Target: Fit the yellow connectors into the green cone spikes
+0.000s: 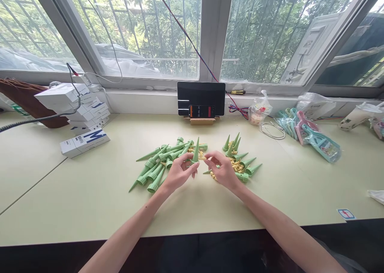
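Note:
My left hand is closed on a green plastic plant watering spike, its point upward. My right hand pinches a small yellow plastic piece against the side of that spike; whether it is inserted I cannot tell. Left of my hands lies a pile of green spikes with ribbed, open ends. Beside my right hand more green spikes lie among loose small yellow pieces, several standing point up. Other yellow pieces show behind my left hand, partly hidden.
A phone showing a timer leans on a black tablet at the back. White boxes are stacked at left, with one box in front. Wrapped pastel plastic tools and a coiled cable lie at right.

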Tool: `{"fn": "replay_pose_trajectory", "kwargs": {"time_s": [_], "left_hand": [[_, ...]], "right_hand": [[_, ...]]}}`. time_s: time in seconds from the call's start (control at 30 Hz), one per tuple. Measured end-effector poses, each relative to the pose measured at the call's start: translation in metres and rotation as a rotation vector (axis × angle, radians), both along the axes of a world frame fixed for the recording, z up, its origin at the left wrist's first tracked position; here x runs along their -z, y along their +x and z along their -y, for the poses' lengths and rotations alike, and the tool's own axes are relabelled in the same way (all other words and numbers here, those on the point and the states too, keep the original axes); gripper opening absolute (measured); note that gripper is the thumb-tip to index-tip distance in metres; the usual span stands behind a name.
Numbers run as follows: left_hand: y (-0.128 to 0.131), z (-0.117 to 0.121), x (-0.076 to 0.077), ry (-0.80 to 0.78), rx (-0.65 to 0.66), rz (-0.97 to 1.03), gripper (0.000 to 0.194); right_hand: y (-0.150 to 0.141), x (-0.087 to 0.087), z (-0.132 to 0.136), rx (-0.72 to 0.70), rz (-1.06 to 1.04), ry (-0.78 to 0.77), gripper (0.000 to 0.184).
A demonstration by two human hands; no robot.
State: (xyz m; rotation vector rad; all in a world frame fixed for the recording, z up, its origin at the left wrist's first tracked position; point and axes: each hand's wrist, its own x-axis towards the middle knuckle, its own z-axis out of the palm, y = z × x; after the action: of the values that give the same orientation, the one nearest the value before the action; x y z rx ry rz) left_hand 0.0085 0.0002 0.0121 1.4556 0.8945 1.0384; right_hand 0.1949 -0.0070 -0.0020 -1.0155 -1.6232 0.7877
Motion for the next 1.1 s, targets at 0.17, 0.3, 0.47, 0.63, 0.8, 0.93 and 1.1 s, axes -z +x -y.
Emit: {"fn": "replay_pose_trajectory", "kwargs": {"time_s": [0.17, 0.3, 0.47, 0.63, 0.8, 0.93, 1.1], "left_hand": [[0.0003, 0.0010, -0.0010, 0.000, -0.020, -0.013, 0.029], [-0.0005, 0.0005, 0.0005, -0.005, -0.018, -0.022, 0.029], [-0.0022, -0.0003, 0.0024, 0.003, -0.012, -0.038, 0.029], [-0.0023, 0.0005, 0.0021, -0.001, -0.012, -0.036, 0.030], [-0.0013, 0.0015, -0.0002, 0.000, -0.010, -0.041, 0.032], [-0.0009, 0.0026, -0.0022, 0.008, -0.014, -0.054, 0.033], [-0.0011, 0.0028, 0.0000, 0.002, -0.029, -0.077, 0.036]], "right_hand": [[-0.0002, -0.0002, 0.0004, 0.000, -0.026, -0.027, 0.016], [-0.0002, -0.0008, 0.0004, -0.004, -0.039, -0.046, 0.016], [-0.0001, -0.0002, -0.0008, -0.008, -0.031, -0.042, 0.021], [0.0001, 0.0006, -0.0013, -0.004, -0.009, -0.034, 0.025], [0.0000, 0.0014, -0.0018, -0.008, 0.001, -0.030, 0.025], [-0.0003, 0.0016, -0.0015, -0.012, 0.014, -0.034, 0.028], [0.0007, 0.0002, -0.0010, -0.026, 0.041, -0.049, 0.033]]}}
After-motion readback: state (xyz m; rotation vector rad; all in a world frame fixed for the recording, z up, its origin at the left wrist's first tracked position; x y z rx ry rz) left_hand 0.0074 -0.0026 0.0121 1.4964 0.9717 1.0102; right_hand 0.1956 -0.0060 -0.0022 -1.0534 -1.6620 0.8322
